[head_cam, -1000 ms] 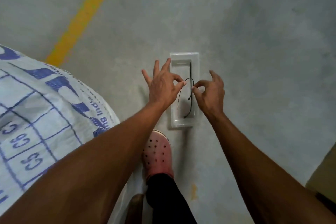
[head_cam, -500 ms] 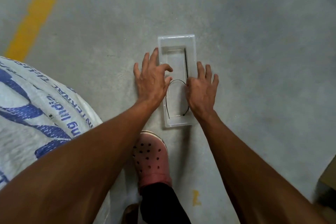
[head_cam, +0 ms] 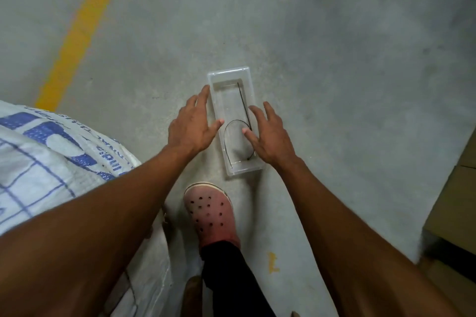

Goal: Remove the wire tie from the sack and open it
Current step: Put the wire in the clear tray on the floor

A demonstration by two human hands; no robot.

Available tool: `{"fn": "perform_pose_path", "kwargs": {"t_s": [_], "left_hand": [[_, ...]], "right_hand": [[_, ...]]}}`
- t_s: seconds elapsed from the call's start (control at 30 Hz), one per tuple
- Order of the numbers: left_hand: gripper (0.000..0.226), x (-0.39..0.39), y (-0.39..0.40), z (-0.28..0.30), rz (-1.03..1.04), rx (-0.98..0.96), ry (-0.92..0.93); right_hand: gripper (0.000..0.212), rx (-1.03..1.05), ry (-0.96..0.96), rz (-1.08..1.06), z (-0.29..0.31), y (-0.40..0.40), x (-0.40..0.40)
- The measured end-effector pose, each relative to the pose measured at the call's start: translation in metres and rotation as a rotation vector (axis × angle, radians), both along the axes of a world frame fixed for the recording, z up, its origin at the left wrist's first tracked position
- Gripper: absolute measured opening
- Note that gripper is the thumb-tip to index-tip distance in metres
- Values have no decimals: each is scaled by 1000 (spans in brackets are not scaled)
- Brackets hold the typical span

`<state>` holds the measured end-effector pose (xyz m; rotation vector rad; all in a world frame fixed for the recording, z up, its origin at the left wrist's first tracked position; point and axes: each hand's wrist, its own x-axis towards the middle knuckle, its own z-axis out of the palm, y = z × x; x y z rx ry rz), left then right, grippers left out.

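A thin black wire tie [head_cam: 233,125] lies curved inside a clear plastic tray [head_cam: 230,74] on the concrete floor. My left hand [head_cam: 192,125] hovers at the tray's left edge, fingers spread, holding nothing. My right hand [head_cam: 270,134] hangs over the tray's right side, fingers apart and empty, its thumb above the wire loop. The white woven sack [head_cam: 49,162] with blue print bulges at the lower left, partly behind my left forearm. Its mouth is out of sight.
A yellow painted line [head_cam: 85,31] crosses the floor at the upper left. My foot in a pink clog [head_cam: 210,213] stands just below the tray. Cardboard boxes [head_cam: 456,201] sit at the right edge. Bare concrete stretches beyond the tray.
A second ago both hands pinched the wire over the tray. They let it go into the tray and have now lifted and spread apart at its sides.
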<state>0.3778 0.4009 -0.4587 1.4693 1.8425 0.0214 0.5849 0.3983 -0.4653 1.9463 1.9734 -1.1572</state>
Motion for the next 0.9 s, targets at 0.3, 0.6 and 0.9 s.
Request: {"fn": "perform_pose_path", "kwargs": {"t_s": [0.3,0.6,0.9], "left_hand": [[108,-48,20,144,-346,80,159],[103,-187,-7,332,-199,322,199],[97,-350,-184,448,154,364,238]], "right_hand": [[97,71,-11,234,151,34,-36],[111,268,104,537,329,57,-142],[110,317,353,902,432,-23,-339]]}}
